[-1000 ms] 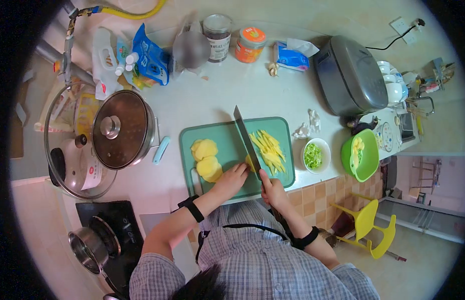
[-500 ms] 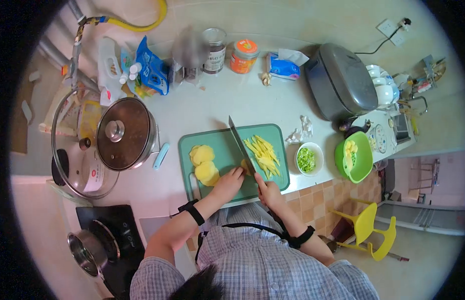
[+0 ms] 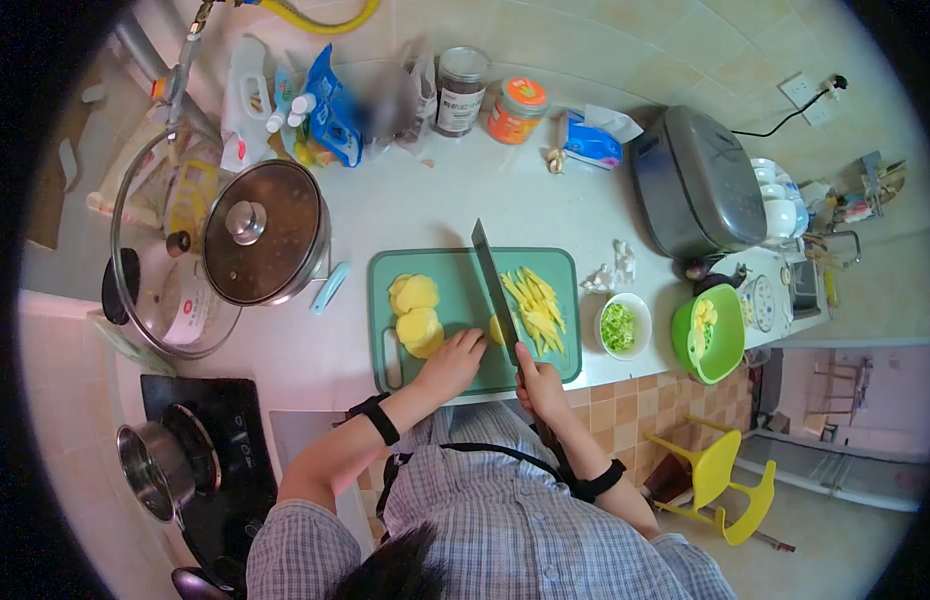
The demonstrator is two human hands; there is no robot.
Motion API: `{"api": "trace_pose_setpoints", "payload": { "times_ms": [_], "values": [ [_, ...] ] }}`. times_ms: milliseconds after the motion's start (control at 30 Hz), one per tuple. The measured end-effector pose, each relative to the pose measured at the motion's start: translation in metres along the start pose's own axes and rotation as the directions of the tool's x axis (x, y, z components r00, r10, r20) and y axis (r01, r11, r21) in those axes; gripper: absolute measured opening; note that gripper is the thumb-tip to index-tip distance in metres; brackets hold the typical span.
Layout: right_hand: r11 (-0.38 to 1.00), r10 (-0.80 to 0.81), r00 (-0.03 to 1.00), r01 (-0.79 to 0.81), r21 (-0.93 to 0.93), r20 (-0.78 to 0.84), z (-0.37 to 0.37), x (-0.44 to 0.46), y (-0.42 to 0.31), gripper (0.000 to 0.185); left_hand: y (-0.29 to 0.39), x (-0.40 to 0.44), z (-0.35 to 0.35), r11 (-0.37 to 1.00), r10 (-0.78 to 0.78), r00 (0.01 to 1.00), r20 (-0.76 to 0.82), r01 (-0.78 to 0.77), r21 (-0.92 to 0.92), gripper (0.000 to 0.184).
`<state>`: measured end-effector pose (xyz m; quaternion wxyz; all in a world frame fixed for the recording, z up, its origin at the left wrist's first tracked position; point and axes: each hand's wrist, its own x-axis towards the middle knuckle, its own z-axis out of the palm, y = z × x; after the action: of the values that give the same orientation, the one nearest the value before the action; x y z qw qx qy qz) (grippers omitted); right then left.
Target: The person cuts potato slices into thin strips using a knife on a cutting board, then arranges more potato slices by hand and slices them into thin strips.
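On a green cutting board (image 3: 455, 262), my right hand (image 3: 541, 388) grips the handle of a kitchen knife (image 3: 493, 280), whose broad blade points away from me. Pale yellow potato strips (image 3: 537, 308) lie in a heap to the right of the blade. A small portion of potato slices (image 3: 496, 330) sits against the blade's left side, partly hidden. My left hand (image 3: 451, 364) rests low over the board, holding nothing, its fingertips just left of that portion. Farther left lie overlapping round potato slices (image 3: 417, 316).
Right of the board stand a white bowl of chopped greens (image 3: 623, 326) and a green basket (image 3: 707, 334). A lidded pan (image 3: 263, 234) is at left, with a cooktop (image 3: 215, 470) and saucepan (image 3: 155, 470) below. Jars (image 3: 459, 90) and a grey appliance (image 3: 697, 185) line the back.
The whole view has shifted slightly. My left hand has drawn a little left, opening a small gap from the potato portion by the blade. My right hand still holds the knife.
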<state>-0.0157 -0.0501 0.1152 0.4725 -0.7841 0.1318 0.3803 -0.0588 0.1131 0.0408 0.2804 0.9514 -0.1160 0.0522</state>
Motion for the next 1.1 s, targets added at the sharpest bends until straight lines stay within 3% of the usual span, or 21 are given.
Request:
{"api": "trace_pose_setpoints", "payload": {
  "times_ms": [133,200,500,600,900,1000,1100],
  "values": [
    [0.998,0.033,0.999,-0.034,0.05,0.019,0.002,0.001,-0.003,0.057,0.002,0.005,-0.005,1.0,-0.006,0.999,0.036,0.007,-0.008,0.036],
    [0.998,0.034,0.999,-0.035,0.048,0.018,0.002,0.002,-0.002,0.057,0.001,0.008,-0.004,0.998,-0.029,0.991,0.131,0.035,-0.044,0.032],
    [0.997,0.052,0.998,-0.054,0.061,0.033,-0.001,0.007,0.002,0.058,-0.004,0.015,0.007,0.999,0.027,0.982,0.186,-0.021,-0.036,0.033],
    [0.997,0.044,0.998,-0.046,0.056,0.049,0.001,0.008,0.004,0.059,-0.008,0.013,0.007,0.996,0.09,0.982,0.168,-0.089,-0.011,0.031],
    [1.0,-0.007,1.0,0.007,0.014,0.005,0.005,0.02,0.001,0.062,-0.006,0.014,0.007,0.996,0.087,0.983,0.161,-0.088,0.0,0.031],
    [0.998,-0.051,0.998,0.049,-0.035,-0.035,0.007,0.023,0.007,0.062,-0.002,0.014,0.003,0.998,0.044,0.971,0.236,-0.054,0.036,0.031],
    [0.942,-0.322,0.946,0.317,-0.105,-0.035,0.0,0.024,0.018,0.061,0.004,0.016,-0.001,0.999,0.01,0.966,0.26,-0.021,0.042,0.031]
  ]
}}
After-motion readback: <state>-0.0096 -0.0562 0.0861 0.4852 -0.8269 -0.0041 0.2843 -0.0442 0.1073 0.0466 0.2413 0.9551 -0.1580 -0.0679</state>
